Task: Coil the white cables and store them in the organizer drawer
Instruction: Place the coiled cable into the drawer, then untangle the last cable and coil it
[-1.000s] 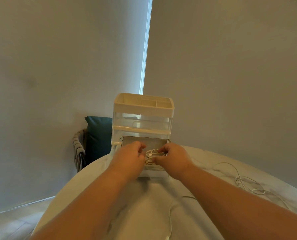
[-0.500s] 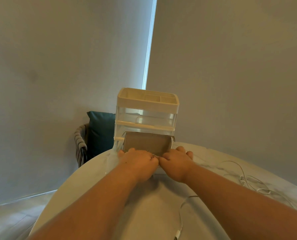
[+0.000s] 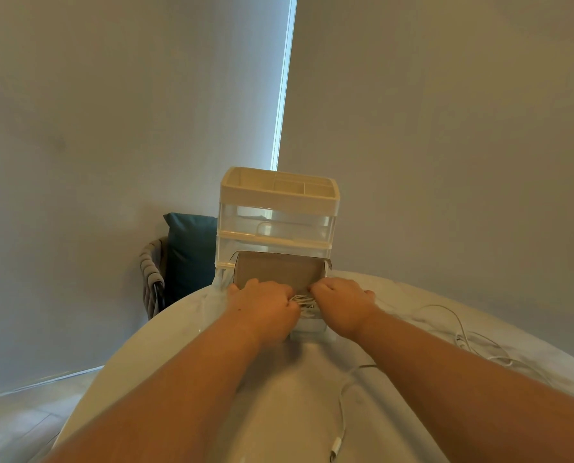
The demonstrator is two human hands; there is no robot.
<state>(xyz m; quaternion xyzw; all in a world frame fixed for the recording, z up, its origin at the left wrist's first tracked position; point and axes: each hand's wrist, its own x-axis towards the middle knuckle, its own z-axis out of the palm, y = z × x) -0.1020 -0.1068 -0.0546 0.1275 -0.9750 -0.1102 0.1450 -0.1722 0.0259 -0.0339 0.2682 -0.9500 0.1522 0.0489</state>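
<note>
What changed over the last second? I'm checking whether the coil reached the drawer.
The left hand and right hand lowered the coiled cable into the pulled-out drawer, closed together over it, then parted slightly; both still grip it. The organizer and the loose cables on the table stayed put.

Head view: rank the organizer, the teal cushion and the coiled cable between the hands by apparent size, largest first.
1. organizer
2. teal cushion, partly hidden and farther back, so its true size is unsure
3. coiled cable, only partly visible
</note>
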